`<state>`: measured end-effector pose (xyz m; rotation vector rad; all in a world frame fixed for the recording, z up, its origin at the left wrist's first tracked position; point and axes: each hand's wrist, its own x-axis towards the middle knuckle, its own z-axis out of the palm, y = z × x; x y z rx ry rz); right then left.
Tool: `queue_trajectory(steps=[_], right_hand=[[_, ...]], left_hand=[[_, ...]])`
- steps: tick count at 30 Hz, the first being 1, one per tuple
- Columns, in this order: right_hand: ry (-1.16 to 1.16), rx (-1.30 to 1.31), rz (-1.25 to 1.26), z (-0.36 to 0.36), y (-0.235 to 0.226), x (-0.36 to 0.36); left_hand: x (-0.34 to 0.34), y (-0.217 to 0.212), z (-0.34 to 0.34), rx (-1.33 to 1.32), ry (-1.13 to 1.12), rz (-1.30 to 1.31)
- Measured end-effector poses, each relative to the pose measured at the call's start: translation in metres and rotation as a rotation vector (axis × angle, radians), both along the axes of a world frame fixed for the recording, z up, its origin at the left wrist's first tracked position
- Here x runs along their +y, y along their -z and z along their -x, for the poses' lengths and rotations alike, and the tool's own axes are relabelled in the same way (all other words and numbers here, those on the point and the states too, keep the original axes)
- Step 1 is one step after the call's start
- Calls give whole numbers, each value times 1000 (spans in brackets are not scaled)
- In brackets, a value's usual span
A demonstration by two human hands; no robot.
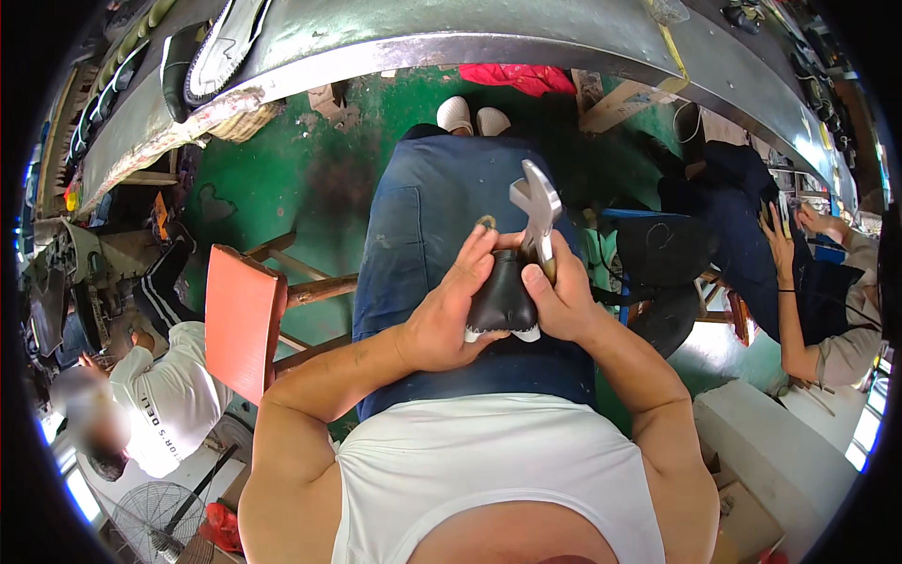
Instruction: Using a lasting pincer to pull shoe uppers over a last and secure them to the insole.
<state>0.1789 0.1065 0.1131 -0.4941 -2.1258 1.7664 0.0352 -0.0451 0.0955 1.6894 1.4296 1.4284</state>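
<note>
Over my lap, my left hand (442, 315) is closed round the left side of a black leather shoe (500, 299). White jagged stitching and pale material show along the shoe's near edge. My right hand (567, 299) grips a hammer (538, 209) near its metal head, which points up and away from me. The thumb of that hand also presses against the right side of the shoe. Most of the hammer's handle is hidden by my fingers. A dark blue apron (395, 244) covers my legs beneath both hands.
A metal-topped workbench (451, 47) curves across the far side, with shoes (221, 56) at its left end. An orange-red chair (246, 322) stands at my left. Co-workers sit to the left (174, 385) and right (808, 291). A fan (158, 517) is at lower left.
</note>
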Motion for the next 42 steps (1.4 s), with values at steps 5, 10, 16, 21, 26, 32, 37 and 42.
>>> queue_trajectory(steps=[5, 10, 16, 21, 26, 32, 37, 42], right_hand=[[-37, -23, -53, 13, -4, 8], [-37, -162, -93, 31, -9, 30], [-12, -295, 181, 4, -27, 48], [-53, -195, 392, -13, -15, 51], [-48, -214, 452, -15, -4, 59], [-90, -254, 467, -3, -5, 63], [-76, -210, 496, 1, 4, 70], [-28, -169, 516, 6, 28, 86]], left_hand=[[1, 8, -8, -60, -68, -103], [5, 2, -6, -1, -188, 112], [9, 6, 36, -557, 222, 303], [28, 25, 52, -149, 96, 277], [47, 23, 68, 317, 81, 61], [75, 0, 94, 687, 386, -26], [84, 31, 126, -51, 587, 619], [52, 78, 133, -1325, -20, 731]])
